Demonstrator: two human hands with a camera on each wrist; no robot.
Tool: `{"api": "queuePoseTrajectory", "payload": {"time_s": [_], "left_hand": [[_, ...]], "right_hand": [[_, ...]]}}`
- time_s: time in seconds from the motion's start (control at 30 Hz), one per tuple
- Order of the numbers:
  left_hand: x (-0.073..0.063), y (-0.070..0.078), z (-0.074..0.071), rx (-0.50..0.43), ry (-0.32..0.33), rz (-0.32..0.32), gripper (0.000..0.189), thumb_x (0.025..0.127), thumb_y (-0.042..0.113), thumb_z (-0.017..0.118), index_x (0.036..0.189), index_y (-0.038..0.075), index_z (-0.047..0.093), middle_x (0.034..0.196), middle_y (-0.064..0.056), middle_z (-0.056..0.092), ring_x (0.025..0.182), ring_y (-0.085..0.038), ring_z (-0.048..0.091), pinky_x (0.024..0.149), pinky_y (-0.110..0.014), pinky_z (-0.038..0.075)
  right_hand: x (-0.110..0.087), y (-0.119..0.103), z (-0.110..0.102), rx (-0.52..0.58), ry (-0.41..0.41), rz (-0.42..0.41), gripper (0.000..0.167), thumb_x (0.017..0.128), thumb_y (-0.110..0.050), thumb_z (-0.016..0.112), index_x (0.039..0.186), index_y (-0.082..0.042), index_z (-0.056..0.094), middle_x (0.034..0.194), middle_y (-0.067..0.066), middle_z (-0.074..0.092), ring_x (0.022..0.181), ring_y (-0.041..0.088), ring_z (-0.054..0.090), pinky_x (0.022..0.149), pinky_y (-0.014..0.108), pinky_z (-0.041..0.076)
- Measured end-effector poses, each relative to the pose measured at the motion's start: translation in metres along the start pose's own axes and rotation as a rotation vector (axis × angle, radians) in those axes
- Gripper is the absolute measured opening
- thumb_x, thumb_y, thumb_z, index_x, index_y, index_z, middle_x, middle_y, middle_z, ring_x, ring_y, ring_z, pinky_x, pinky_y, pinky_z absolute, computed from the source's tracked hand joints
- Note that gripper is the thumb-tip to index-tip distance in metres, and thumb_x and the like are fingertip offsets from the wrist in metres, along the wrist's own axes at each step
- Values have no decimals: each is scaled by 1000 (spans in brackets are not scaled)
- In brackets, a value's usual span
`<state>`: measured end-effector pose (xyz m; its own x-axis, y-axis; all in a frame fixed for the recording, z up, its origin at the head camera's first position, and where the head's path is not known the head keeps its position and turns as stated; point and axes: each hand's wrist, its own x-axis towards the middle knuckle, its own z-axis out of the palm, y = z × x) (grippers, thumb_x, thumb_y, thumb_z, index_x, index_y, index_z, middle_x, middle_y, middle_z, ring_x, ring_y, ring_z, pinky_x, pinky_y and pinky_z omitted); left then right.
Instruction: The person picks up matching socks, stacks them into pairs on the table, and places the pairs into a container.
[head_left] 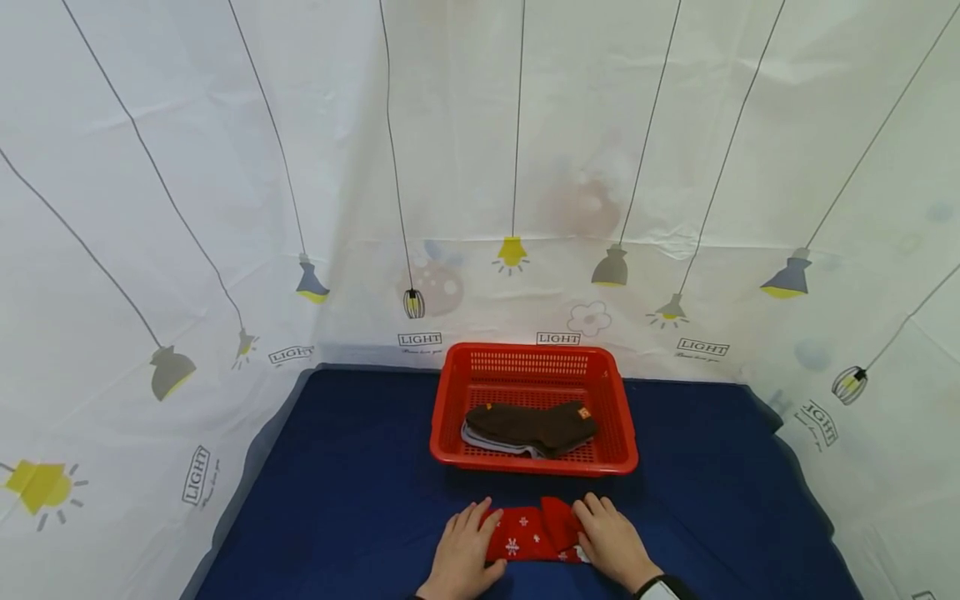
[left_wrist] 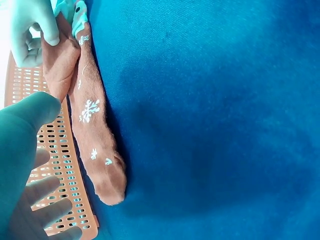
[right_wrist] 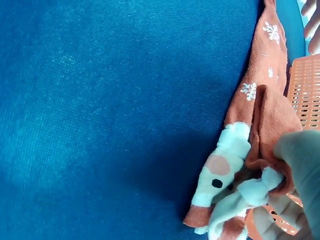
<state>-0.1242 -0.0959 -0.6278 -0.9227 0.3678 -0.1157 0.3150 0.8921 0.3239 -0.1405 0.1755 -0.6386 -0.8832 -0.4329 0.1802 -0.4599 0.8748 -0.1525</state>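
Note:
A red sock [head_left: 517, 533] with white snowflakes lies lengthwise on the blue cloth, in front of the red basket. Part of its fabric, a plain red flap [right_wrist: 275, 120], is raised at the right. My right hand [head_left: 611, 537] pinches that flap, with the thumb on the near face. White patches with a dark dot [right_wrist: 217, 175] show at the cuff end in the right wrist view. My left hand [head_left: 465, 550] is by the sock's left part, its fingers [left_wrist: 45, 190] spread and relaxed. In the left wrist view its thumb comes close to the flap's tip; contact is unclear.
Behind the sock stands a red plastic basket [head_left: 442, 433] with slotted walls. Inside it, a dark brown sock pair [head_left: 532, 425] lies over a grey one [head_left: 498, 446]. A white curtain [head_left: 480, 167] printed with lamps encloses the blue cloth [head_left: 345, 483] at the back and sides.

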Motion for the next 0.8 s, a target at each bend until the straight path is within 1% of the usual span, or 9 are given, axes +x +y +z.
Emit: {"api": "queuePoseTrajectory", "payload": {"time_s": [0.33,0.57,0.67,0.8], "left_hand": [[1,-2,-1,-9,1,-6,63,88,42,78,143,14,62,155,-13,56,138,-37,57,111,-58,48],[1,-2,-1,-18,12,-8,62,88,41,78,142,14,63,154,-13,56,138,-37,57,112,-58,48],[0,-2,-1,-21,15,-6,61,89,41,78,141,13,63,154,-13,56,138,-37,57,112,-58,48],[0,-2,0,-23,19,-1,60,89,40,77,140,13,64,153,-13,57,137,-37,58,111,-58,48]], "right_hand": [[4,-3,-6,13,50,-39,32,81,-13,85,96,-16,57,87,-3,48,75,12,41,62,24,37],[11,-11,-12,13,136,-114,30,83,-8,83,87,-17,55,82,-4,46,72,11,40,62,22,36],[14,-15,-14,13,132,-126,28,84,-5,81,88,-15,55,82,-2,47,72,12,42,61,23,38],[16,-19,-17,20,96,-126,27,85,-4,79,89,-14,54,81,-1,48,70,13,45,61,24,40]]}}
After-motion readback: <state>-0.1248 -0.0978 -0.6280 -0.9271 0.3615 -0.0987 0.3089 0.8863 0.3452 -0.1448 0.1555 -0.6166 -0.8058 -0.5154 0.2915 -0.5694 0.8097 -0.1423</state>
